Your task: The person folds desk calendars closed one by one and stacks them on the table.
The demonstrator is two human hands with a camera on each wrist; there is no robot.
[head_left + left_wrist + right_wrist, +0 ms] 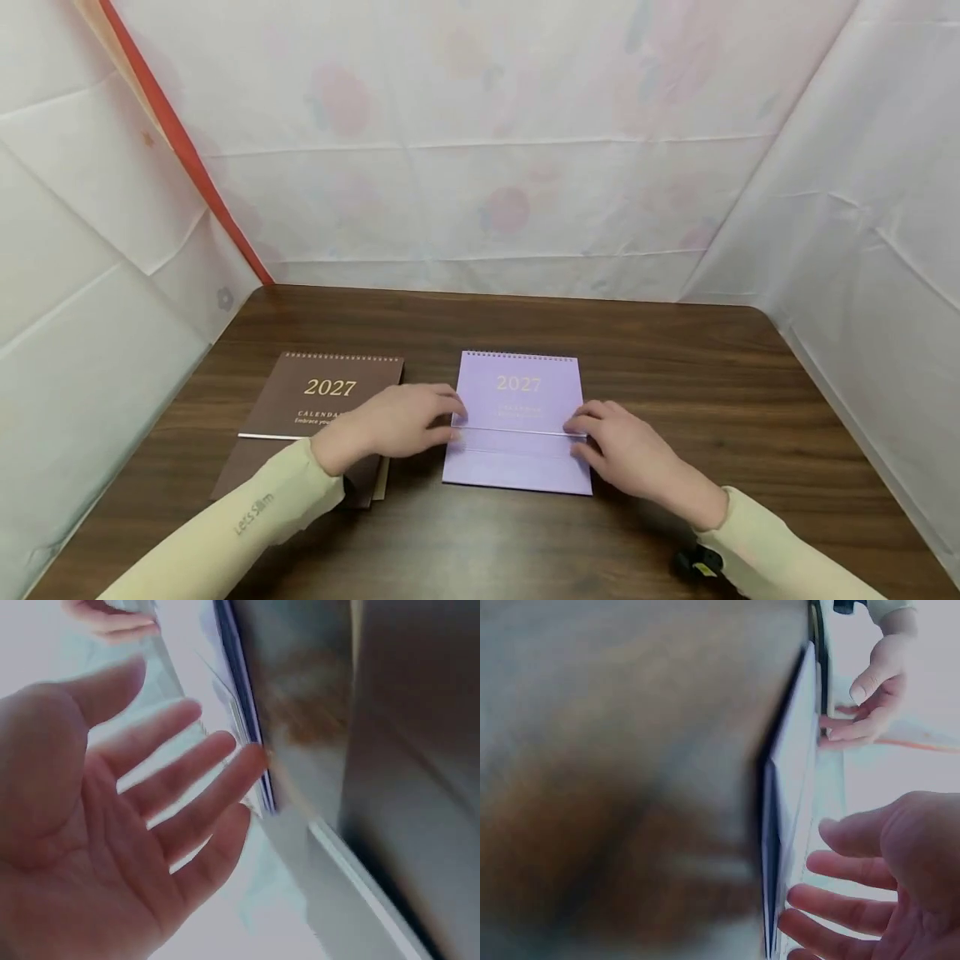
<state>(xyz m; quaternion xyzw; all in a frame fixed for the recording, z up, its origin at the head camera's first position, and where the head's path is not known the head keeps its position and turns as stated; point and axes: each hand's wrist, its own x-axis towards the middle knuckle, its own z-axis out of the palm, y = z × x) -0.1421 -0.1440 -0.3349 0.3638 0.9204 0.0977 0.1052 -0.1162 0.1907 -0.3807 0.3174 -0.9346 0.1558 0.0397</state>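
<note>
A lilac 2027 desk calendar (517, 462) lies on the table, its spiral binding along the far edge and a crease line across its lower half. My left hand (408, 419) is at its left edge, fingers spread and slightly bent, as the left wrist view also shows for this hand (142, 802). At the opposite edge is my right hand (626, 446), thumb and fingers apart; the right wrist view has the same relaxed hand (885, 885) beside the thin side of the calendar (791, 772). Neither hand grips it; whether the fingertips touch it is hard to tell.
A dark brown 2027 calendar (273, 408) lies to the left, partly covered by my left forearm, with a tan edge showing beneath. The wooden table (675, 358) is bordered by white patterned curtains (487, 167). A red strip (176, 133) runs down the left corner.
</note>
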